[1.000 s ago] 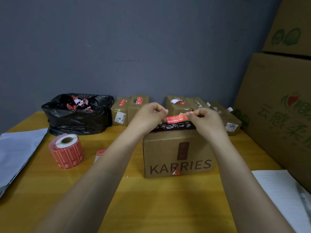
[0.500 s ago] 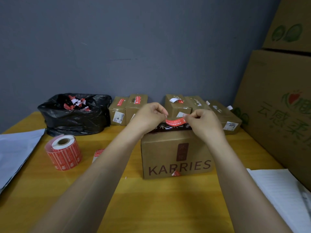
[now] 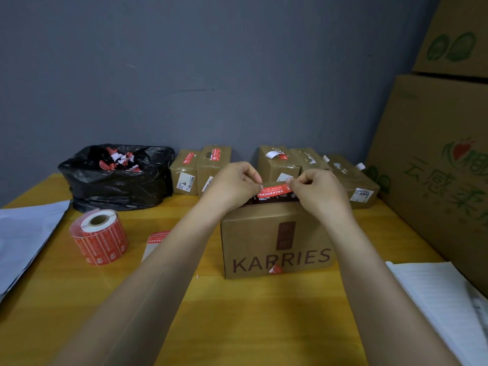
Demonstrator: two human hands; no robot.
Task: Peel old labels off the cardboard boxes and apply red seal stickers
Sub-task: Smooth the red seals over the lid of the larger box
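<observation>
A brown cardboard box printed KARRIES stands at the table's middle, with a torn red scrap on its front. Over its top I hold a red seal sticker stretched between both hands. My left hand pinches its left end, and my right hand pinches its right end. The sticker sags slightly just above the box's dark top panel. A roll of red seal stickers stands left of the box. A loose piece of sticker backing lies between the roll and my left forearm.
A black bag holding torn label scraps sits at the back left. Several small cardboard boxes line the back wall. Large cartons are stacked on the right. White sheets lie at the left edge and right edge.
Both hands have lowered the sticker closer to the box top, and my hands have moved slightly nearer each other, so the sticker now sags.
</observation>
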